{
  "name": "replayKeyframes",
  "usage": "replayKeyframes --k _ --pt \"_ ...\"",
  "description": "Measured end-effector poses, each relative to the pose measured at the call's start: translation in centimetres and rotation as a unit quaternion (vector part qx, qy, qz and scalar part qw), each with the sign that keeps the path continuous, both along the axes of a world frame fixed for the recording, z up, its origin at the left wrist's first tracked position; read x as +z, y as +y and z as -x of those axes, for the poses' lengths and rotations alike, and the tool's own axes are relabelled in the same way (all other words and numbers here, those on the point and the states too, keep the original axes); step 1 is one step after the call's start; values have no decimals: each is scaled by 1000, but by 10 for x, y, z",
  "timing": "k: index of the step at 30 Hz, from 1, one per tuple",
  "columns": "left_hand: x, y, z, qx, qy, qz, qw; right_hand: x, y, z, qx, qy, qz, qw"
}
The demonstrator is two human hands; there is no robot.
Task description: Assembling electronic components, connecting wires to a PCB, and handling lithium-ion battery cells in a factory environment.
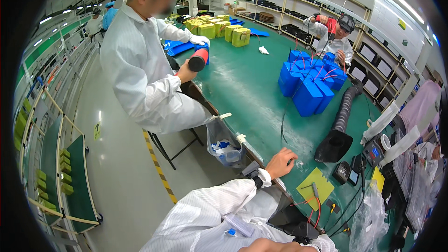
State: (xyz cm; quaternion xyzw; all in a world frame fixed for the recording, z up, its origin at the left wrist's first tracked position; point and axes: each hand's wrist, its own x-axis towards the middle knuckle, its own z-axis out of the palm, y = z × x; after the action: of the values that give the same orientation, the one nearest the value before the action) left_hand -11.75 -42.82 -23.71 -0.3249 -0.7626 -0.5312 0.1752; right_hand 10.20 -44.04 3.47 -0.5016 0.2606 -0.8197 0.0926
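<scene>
My left hand [281,163] rests at the near edge of the green table mat [252,107], fingers loosely bent and nothing in them. To its right lies a yellow-green square board [317,183] with a grey clip-like tool [315,189] and red wires across it. My right hand [275,245] shows only in part at the lower edge, in front of my white coat; its fingers are cut off from view. Farther along the table stands a cluster of blue wrapped battery packs [305,88] with red and black leads.
A black fume hose [333,144], soldering station [373,153] and plastic bags [368,219] lie right. A waste bin [228,151] hangs at the left edge. Two co-workers hold heat gun-like red tools [199,59]. Yellow packs [241,37] stand far off.
</scene>
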Motion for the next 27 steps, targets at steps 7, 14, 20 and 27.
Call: replayKeyframes --k 7,14,20,27 --pt "2 0 -2 -2 -9 -2 1000 -16 -13 -8 13 1 96 995" --pt "0 -1 -2 -10 -13 -6 1000 5 -14 -15 167 -172 107 965" --pt "0 -1 0 -7 1 -4 1000 -8 -27 -12 146 -146 180 962" --pt "4 1 0 -6 -4 -2 1000 14 -6 -12 183 -237 81 951"
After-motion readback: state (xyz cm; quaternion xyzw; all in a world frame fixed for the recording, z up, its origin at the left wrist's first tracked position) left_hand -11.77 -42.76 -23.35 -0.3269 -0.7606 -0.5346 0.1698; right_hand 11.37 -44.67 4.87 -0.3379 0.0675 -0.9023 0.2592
